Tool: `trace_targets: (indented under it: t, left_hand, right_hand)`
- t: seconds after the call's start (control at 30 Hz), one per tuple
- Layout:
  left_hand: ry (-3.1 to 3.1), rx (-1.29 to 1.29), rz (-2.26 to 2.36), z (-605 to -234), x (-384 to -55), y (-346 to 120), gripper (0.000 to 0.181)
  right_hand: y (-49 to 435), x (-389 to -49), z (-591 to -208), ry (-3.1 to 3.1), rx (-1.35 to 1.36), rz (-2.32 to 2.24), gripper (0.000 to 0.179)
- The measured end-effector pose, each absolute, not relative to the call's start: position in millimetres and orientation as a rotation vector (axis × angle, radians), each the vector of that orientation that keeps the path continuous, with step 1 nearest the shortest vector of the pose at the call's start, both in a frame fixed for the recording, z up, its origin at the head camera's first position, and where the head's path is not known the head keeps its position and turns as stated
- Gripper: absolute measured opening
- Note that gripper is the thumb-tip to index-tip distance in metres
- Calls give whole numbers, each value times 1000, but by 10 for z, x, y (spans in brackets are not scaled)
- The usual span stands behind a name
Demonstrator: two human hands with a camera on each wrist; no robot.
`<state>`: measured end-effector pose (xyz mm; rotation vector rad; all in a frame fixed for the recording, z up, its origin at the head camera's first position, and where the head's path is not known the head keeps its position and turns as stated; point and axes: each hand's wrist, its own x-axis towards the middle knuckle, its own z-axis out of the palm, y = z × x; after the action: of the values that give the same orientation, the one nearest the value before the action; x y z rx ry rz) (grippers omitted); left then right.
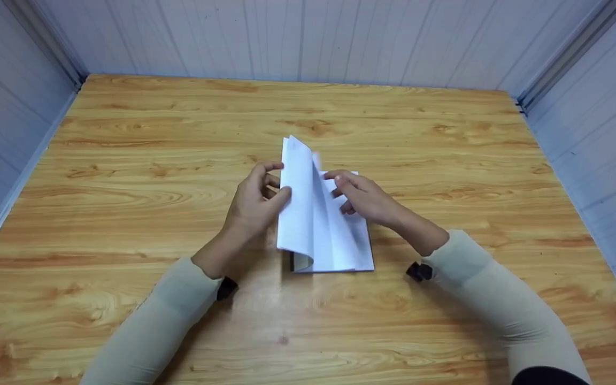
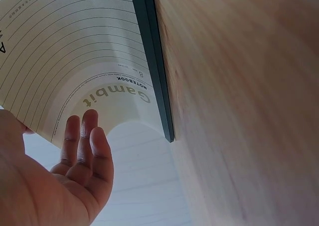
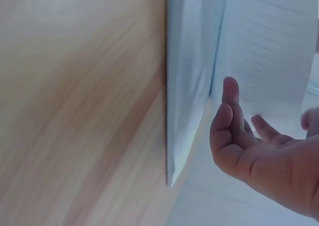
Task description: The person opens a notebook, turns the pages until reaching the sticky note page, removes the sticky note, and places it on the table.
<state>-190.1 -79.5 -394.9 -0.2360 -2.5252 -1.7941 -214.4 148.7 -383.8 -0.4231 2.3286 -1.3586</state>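
Observation:
A notebook (image 1: 295,203) lies on the table, its front cover and a bundle of pages raised and curved over to the left. My left hand (image 1: 254,200) pinches that lifted part at its left edge, thumb on the white page and fingers behind. In the left wrist view, the cream cover (image 2: 75,41) with curved lines, "Gambit" lettering and a dark spine strip (image 2: 154,66) shows above the fingers. My right hand (image 1: 364,198) hovers over the right-hand pages with loosely bent fingers. Lined paper (image 3: 269,46) stands behind the right fingers in the right wrist view.
The wood-grain table (image 1: 179,117) extends around the notebook on all sides. Pale panelled walls (image 1: 297,37) border it at the back, left and right. Small black devices (image 1: 420,271) are strapped at both wrists, by the light sleeves (image 1: 479,278).

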Motion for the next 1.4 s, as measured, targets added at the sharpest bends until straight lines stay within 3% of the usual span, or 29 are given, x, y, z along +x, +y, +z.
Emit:
trace_targets:
  t: [0.17,0.33,0.67,1.1,1.3,1.4]
  left_hand:
    - [-2517,-262,-1798,-3952,-1908,-792,42]
    - [-2553,-275,-1771,-3951,-1904,-799,43]
    - [-2591,-278,-1800,-3961,-1895,-816,54]
    - [-2590,-286,-1779,-3979,-1888,-789,52]
    - [-2590,-269,-1770,-3968,-1886,-782,48]
    - [-2596,-245,-1749,-3954,-1886,-774,47]
  right_hand:
    - [1365,-1986,-3661,2285,-590,-1337,38]
    - [1261,-1824,-3505,2417,-723,-1175,51]
    - [1215,-1812,-3595,2474,-938,-1173,58]
    - [1366,-1987,-3768,2521,-981,-989,55]
    - [1454,-2073,-3802,2681,-833,-834,41]
    - [1522,-2138,-3853,2770,-728,-687,43]
